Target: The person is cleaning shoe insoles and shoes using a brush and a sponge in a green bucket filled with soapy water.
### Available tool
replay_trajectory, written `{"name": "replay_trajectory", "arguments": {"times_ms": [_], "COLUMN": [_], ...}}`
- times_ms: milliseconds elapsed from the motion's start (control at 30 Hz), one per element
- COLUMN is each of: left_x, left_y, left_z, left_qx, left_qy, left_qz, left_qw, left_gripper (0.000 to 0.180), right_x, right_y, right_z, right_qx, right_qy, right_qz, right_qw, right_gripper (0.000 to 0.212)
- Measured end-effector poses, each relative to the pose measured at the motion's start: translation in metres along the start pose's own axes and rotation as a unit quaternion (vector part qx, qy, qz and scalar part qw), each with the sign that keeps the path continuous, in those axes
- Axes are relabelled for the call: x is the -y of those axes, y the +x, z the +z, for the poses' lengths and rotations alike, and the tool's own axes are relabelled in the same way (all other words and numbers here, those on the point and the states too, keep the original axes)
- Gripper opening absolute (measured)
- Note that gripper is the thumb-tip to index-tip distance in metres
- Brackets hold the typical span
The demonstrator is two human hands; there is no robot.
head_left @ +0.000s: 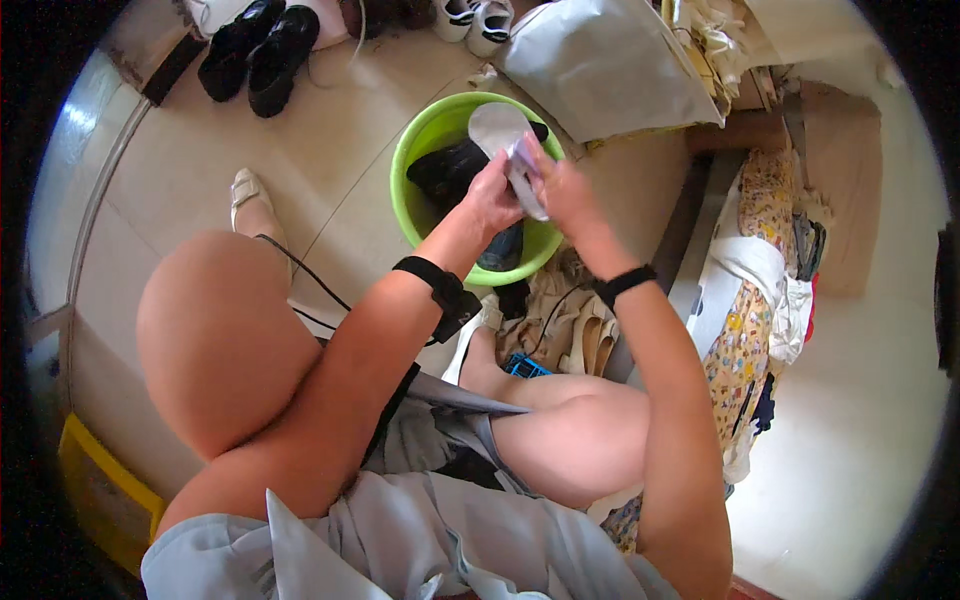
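Above a green tub (pixel 402 200) I hold a pale, flat, round-ended piece (pixel 497 125) shaped like an insole. My left hand (pixel 492 195) is closed around its lower part. My right hand (pixel 563 195) is closed over the other side, its fingers at a white and lavender part (pixel 523 165); whether this is the same piece I cannot tell. Inside the tub, under my hands, lie dark items (pixel 445 175), black and bluish, partly hidden by my hands and left wrist. Both wrists wear black straps.
Black shoes (pixel 265 60) and white shoes (pixel 475 22) stand on the far tiled floor. A large grey-white bag (pixel 605 65) lies beyond the tub. Beige shoes (pixel 588 340) and crumpled fabric are by my right knee. Patterned cloth (pixel 745 320) hangs at the right; a yellow frame (pixel 105 480) stands left.
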State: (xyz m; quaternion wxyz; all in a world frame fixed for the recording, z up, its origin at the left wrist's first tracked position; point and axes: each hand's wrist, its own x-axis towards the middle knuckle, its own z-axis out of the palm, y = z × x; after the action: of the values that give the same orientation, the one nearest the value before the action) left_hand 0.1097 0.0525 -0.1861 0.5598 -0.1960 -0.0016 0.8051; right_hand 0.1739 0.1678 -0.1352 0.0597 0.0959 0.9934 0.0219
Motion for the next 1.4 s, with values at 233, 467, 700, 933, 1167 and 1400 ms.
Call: {"name": "replay_trajectory", "arguments": {"times_ms": [233, 467, 700, 933, 1167, 1400], "left_x": [-0.008, -0.017, -0.006, -0.002, 0.002, 0.003], "left_y": [-0.011, -0.016, -0.006, 0.0, -0.006, -0.006], "left_z": [0.019, 0.008, 0.002, 0.002, -0.003, -0.002], "left_qx": [0.03, -0.023, -0.037, -0.043, -0.088, -0.085], "left_qy": [0.058, 0.064, 0.086, 0.138, 0.208, 0.271], "left_qz": [0.049, 0.126, 0.152, 0.134, 0.122, 0.135], "left_qw": [0.997, 0.99, 0.984, 0.98, 0.966, 0.949], "left_gripper": [0.046, 0.037, 0.041, 0.037, 0.03, 0.03], "right_x": [-0.018, -0.01, 0.01, -0.002, -0.005, -0.014], "right_y": [0.027, -0.003, -0.009, -0.005, 0.001, 0.0], "right_z": [-0.01, -0.026, -0.015, -0.009, -0.008, -0.002], "right_qx": [-0.132, 0.017, -0.009, -0.066, -0.091, -0.122], "right_qy": [0.141, 0.471, 0.584, 0.468, 0.422, 0.399], "right_qz": [0.076, 0.224, 0.176, 0.262, 0.295, 0.308], "right_qw": [0.978, 0.853, 0.792, 0.841, 0.852, 0.855], "right_gripper": [0.057, 0.056, 0.045, 0.034, 0.037, 0.038]}}
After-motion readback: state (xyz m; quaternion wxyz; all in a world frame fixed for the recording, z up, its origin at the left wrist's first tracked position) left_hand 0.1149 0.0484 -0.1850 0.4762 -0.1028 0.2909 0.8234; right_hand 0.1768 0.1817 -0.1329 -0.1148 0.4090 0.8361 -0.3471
